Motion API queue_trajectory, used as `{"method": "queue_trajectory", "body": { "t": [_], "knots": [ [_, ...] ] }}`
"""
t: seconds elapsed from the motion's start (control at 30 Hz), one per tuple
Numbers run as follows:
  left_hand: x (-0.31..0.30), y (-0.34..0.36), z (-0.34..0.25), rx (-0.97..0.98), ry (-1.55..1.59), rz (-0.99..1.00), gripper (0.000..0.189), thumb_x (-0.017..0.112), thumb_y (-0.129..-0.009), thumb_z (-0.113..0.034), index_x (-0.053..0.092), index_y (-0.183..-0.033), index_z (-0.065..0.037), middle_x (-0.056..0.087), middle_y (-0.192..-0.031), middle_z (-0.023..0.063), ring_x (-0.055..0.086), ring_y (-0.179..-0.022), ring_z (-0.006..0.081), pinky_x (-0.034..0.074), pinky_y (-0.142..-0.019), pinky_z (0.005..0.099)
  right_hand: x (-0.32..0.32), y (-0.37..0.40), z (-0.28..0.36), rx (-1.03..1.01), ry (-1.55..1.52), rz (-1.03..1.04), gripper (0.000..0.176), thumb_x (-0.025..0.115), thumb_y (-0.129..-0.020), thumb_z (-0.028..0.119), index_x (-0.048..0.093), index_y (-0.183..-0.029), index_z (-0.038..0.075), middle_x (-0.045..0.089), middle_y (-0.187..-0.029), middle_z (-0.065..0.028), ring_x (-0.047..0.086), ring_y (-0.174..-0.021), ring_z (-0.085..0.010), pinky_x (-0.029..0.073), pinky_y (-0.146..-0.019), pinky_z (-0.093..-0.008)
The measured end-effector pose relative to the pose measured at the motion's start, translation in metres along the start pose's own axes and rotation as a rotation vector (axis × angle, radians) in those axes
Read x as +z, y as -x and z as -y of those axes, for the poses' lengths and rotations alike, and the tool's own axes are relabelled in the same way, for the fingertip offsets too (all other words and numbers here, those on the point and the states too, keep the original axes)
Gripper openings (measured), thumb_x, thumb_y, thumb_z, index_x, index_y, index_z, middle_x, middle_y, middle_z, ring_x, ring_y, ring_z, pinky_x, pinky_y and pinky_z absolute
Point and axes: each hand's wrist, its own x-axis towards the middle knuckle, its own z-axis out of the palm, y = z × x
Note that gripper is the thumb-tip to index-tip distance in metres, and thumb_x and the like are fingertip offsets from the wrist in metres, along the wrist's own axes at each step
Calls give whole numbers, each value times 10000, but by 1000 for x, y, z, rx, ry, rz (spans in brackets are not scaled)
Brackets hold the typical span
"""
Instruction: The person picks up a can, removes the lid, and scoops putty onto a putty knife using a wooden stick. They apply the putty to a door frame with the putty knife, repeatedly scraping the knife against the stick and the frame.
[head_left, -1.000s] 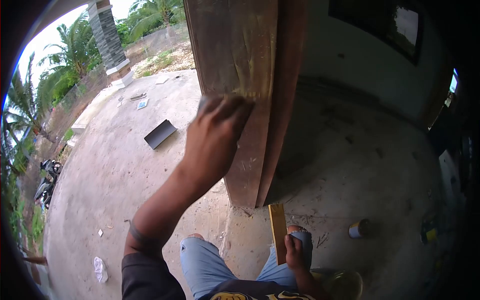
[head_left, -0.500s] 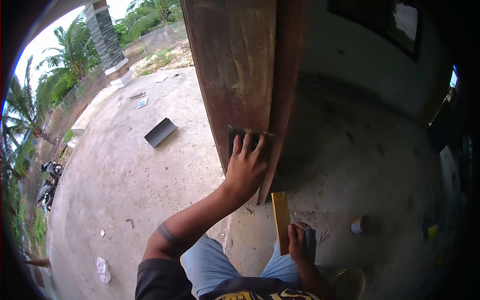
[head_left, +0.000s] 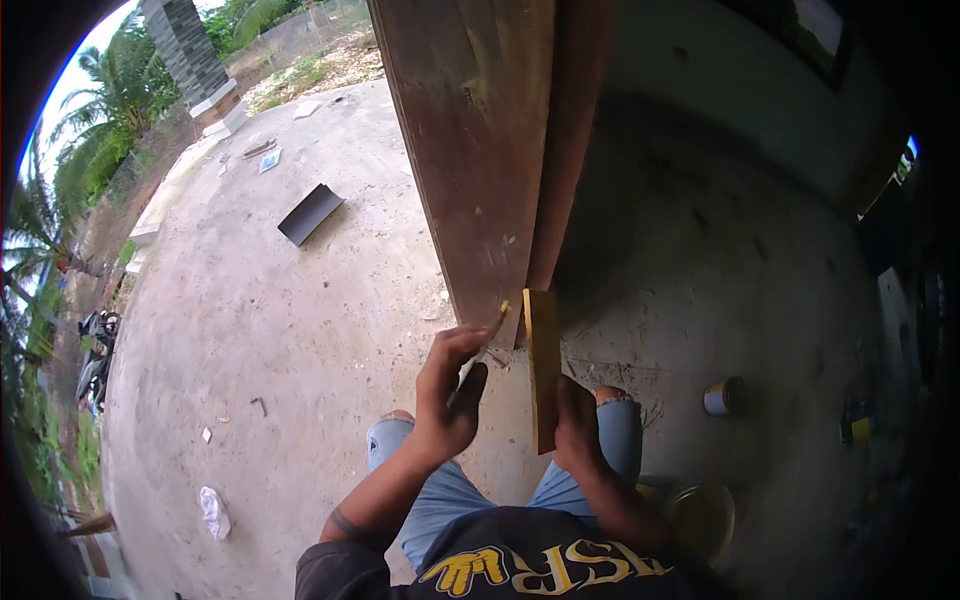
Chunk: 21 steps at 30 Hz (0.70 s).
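Pinched between the thumb and fingers of my left hand (head_left: 445,405) is a thin flat putty scraper (head_left: 492,334), seen nearly edge-on with a yellowish dab at its tip. My right hand (head_left: 577,425) grips the lower end of a narrow yellow board (head_left: 543,365), held upright just right of the scraper. The two do not clearly touch. Beyond them rises a brown wooden door frame post (head_left: 485,190), with paler smeared patches on its face. Both hands are near its foot, over my knees.
On the concrete floor (head_left: 300,340) lie a dark bent sheet (head_left: 311,214) and a crumpled white wrapper (head_left: 214,512). A can (head_left: 723,396) is on the right, near a round container (head_left: 700,520). A stone-clad pillar (head_left: 185,50) stands outside.
My left hand has come down off the post with the scraper and turned it edge-on beside the board. My right hand has raised the board slightly. The view has tilted downward.
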Motion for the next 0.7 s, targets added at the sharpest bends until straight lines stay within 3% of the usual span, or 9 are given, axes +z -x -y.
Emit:
{"method": "queue_trajectory", "body": {
  "t": [0.1,0.17,0.2,0.23,0.27,0.4,0.47,0.53,0.7],
  "knots": [
    [10,27,9,418,-402,149,479,650,-703,65,546,-1151,-67,523,-1175,162,521,-1111,356,428,-951,476,6,-1,10,156,-149,196,305,384,-1011,211,547,-1058,-42,565,-849,-139,553,-799,-209,452,-732,-333],
    [12,43,42,554,-537,127,453,694,-716,-37,562,-1147,-88,526,-1176,145,516,-1108,334,425,-945,517,11,1,3,-143,92,166,286,385,-1014,202,549,-1015,-32,591,-860,-90,532,-786,-127,452,-679,-310],
    [11,44,50,450,-606,104,425,668,-735,-14,571,-1144,-78,518,-1164,149,499,-1111,356,425,-943,510,19,1,4,-293,196,93,286,387,-1015,204,553,-981,-26,591,-831,-67,513,-768,-95,446,-663,-294],
    [9,46,61,354,-603,95,410,653,-742,1,577,-1137,-73,515,-1153,151,491,-1107,371,426,-941,506,15,-2,15,75,-140,215,286,404,-1013,200,546,-890,-15,555,-740,-31,485,-729,-68,432,-646,-270],
    [6,47,73,260,-598,79,395,639,-748,17,583,-1130,-68,512,-1141,153,483,-1103,386,426,-938,501,18,1,18,69,-232,189,288,414,-1010,191,528,-824,2,504,-688,-16,453,-687,-64,404,-615,-261],
    [-7,86,111,-67,-548,236,465,586,-721,110,556,-1157,-48,512,-1138,190,480,-1104,402,435,-924,458,21,-2,48,-192,81,216,317,439,-1008,223,470,-763,25,410,-642,4,361,-612,-68,337,-554,-267],
    [-19,83,100,-216,-423,45,464,511,-721,177,566,-1126,-41,534,-1121,192,537,-1053,390,464,-888,445,16,-9,42,-191,150,118,326,442,-1007,223,459,-752,20,393,-621,1,357,-602,-75,335,-549,-274],
    [-32,67,73,-275,-208,-42,498,506,-710,196,563,-1142,-45,538,-1120,192,570,-1004,398,495,-839,426,13,-11,42,-204,283,115,335,446,-1003,212,455,-740,5,386,-584,-42,362,-567,-90,332,-529,-291],
    [-55,24,1,-16,-481,172,563,520,-715,197,552,-1211,-67,543,-1147,185,577,-1009,377,505,-831,409,20,-4,40,-226,403,153,337,451,-1000,205,457,-735,-5,398,-573,-89,370,-541,-100,330,-514,-314]
  ]
}}
